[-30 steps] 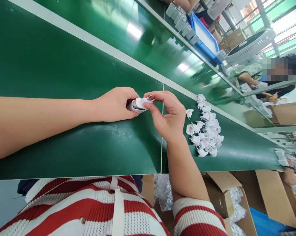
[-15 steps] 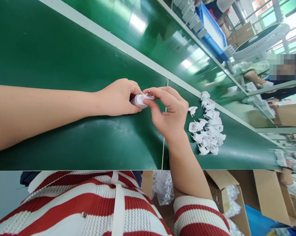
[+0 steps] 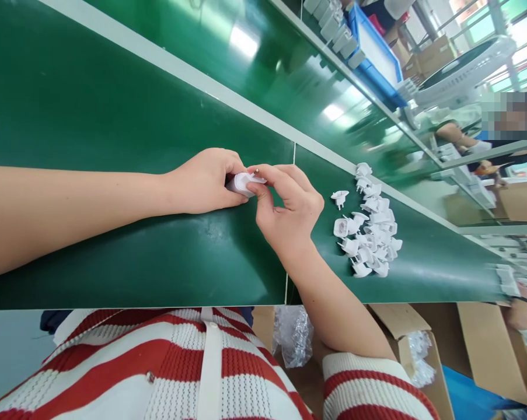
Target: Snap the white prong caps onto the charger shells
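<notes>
A white plug adapter (image 3: 242,184) with metal pins is between my two hands above the green table. My left hand (image 3: 208,182) is closed around its body, hiding most of it. Thumb and forefinger of my right hand (image 3: 292,201) pinch the pin end, and one pin tip shows by the forefinger. To the right of my right hand lies a loose pile of white plug heads (image 3: 374,233), with a single plug head (image 3: 339,198) lying a little apart from it.
A pale strip (image 3: 180,79) runs along the green table (image 3: 92,116). Beyond it stand a blue tray (image 3: 372,52) and white boxy parts (image 3: 331,26). Cardboard boxes (image 3: 486,344) and bubble wrap (image 3: 293,335) are below the table edge. Another person's arm (image 3: 458,134) shows at right.
Both hands have shifted slightly left and down in view with the adapter. My right fingers have closed in nearer to my left hand, and the right forearm slants more.
</notes>
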`<state>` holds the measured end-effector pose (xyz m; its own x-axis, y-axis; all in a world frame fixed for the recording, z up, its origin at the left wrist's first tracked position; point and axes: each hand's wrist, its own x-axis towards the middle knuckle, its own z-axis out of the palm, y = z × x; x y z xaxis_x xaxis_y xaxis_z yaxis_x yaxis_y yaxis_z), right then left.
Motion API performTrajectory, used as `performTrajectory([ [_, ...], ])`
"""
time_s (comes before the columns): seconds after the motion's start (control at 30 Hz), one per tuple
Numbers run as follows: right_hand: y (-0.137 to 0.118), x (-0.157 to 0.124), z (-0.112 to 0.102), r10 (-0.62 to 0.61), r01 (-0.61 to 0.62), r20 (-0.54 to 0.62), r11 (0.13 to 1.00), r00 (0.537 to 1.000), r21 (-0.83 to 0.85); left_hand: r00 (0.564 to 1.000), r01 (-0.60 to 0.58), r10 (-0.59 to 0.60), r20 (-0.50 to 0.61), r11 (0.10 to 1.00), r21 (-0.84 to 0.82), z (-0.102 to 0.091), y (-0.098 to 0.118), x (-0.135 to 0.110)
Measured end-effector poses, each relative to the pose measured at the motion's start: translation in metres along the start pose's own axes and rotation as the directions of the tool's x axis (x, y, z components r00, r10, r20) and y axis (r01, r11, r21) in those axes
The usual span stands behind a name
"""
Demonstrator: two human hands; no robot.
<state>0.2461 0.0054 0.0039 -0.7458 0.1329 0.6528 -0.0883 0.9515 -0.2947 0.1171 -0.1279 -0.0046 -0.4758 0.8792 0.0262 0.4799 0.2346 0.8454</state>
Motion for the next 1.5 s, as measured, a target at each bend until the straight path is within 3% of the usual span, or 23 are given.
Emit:
performTrajectory([
  [0.17,-0.005,-0.002,0.004,0.038,-0.034,-0.08,0.998,0.996,0.051,0.998,-0.062,0.062,-0.012,0.998,0.018,0.0,-0.003,0.0],
  [0.27,-0.004,-0.003,0.004,0.077,-0.07,-0.059,0.992,0.995,0.11,0.996,-0.084,0.084,0.003,0.996,0.009,0.0,-0.005,0.0],
  [0.4,-0.001,0.002,-0.007,-0.045,0.053,-0.059,0.989,0.997,0.14,0.998,-0.045,0.046,0.032,0.999,-0.009,-0.002,-0.003,0.0],
  [0.5,-0.002,0.008,-0.017,-0.011,0.034,-0.133,0.985,0.991,0.17,0.998,-0.042,0.041,0.036,0.999,0.009,-0.003,-0.002,0.0],
  [0.57,-0.002,0.01,-0.018,0.047,-0.022,-0.105,0.973,0.993,0.229,0.998,-0.052,0.051,0.033,0.999,0.011,-0.004,-0.002,0.0],
  [0.67,0.001,0.009,-0.014,0.034,-0.03,-0.01,0.963,0.999,0.267,0.998,-0.054,0.054,0.031,0.998,-0.02,-0.003,-0.004,0.0],
  [0.97,0.008,0.006,-0.003,-0.043,0.038,0.03,0.985,0.999,0.17,0.999,-0.045,0.046,0.029,0.998,-0.032,-0.002,-0.006,0.001],
  [1.5,0.006,0.003,-0.003,-0.058,0.059,0.053,0.998,0.997,-0.016,0.999,-0.029,0.03,0.024,0.999,-0.039,-0.001,-0.004,0.001],
])
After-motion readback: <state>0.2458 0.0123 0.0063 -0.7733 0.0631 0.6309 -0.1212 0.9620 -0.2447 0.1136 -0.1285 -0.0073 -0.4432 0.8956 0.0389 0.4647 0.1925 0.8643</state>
